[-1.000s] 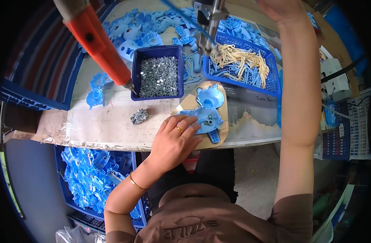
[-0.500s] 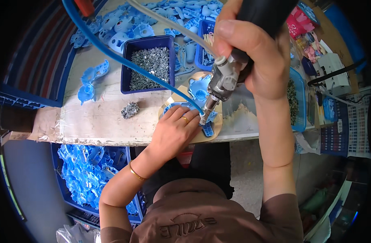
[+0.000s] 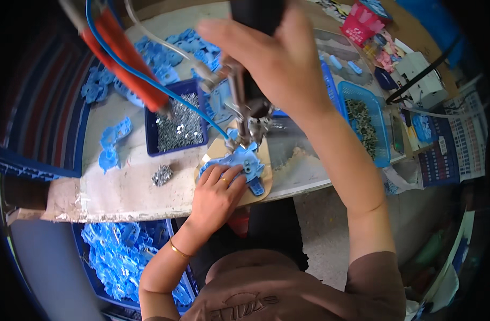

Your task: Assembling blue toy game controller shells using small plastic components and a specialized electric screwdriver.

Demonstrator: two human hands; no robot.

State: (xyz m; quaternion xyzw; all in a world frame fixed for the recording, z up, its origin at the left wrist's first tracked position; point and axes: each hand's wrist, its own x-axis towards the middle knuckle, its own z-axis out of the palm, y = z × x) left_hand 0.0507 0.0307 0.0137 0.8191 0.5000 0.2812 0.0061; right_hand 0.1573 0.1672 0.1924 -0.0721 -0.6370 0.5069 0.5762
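A blue plastic shell part point(image 3: 250, 160) lies on a tan rounded board point(image 3: 263, 184) near the table's front edge. My left hand point(image 3: 215, 195) rests on it with fingers curled over its left side, holding it down. Above, my right hand point(image 3: 279, 59), smeared by motion, grips a black power screwdriver point(image 3: 258, 16) with its thumb stretched to the left. The screwdriver's metal nose point(image 3: 242, 101) points down at the far side of the part; I cannot tell whether it touches. A blue hose point(image 3: 164, 90) runs to the tip.
A dark blue bin of screws point(image 3: 178, 125) stands behind my left hand, and a small screw pile point(image 3: 162, 175) lies nearer. An orange-red tool point(image 3: 128, 61) hangs at upper left. Loose blue parts point(image 3: 110, 144) lie left; a crate of them point(image 3: 116, 262) sits below. A light-blue basket point(image 3: 381, 144) stands right.
The screwdriver and my right hand have swung left, and the nose has shifted off to the part's far side. The orange-red tool has come further into view. The view has shifted.
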